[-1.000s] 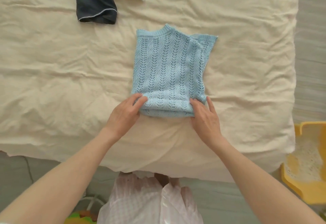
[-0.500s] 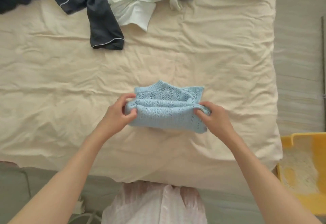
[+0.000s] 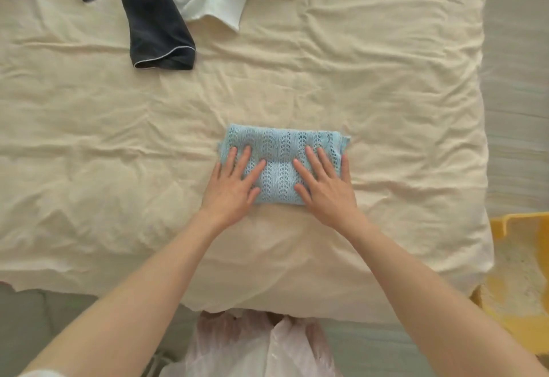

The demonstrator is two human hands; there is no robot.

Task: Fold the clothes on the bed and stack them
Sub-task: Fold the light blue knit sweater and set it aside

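While the folded blue knit top (image 3: 285, 162) lies near the front edge of the bed (image 3: 89, 139), the left hand (image 3: 234, 186) and right hand (image 3: 325, 189) press flat on it, fingers spread.

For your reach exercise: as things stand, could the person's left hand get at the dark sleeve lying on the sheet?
Probably yes. The left hand lies flat on the folded blue knit; only bare sheet separates it from the dark sleeve farther up the bed.
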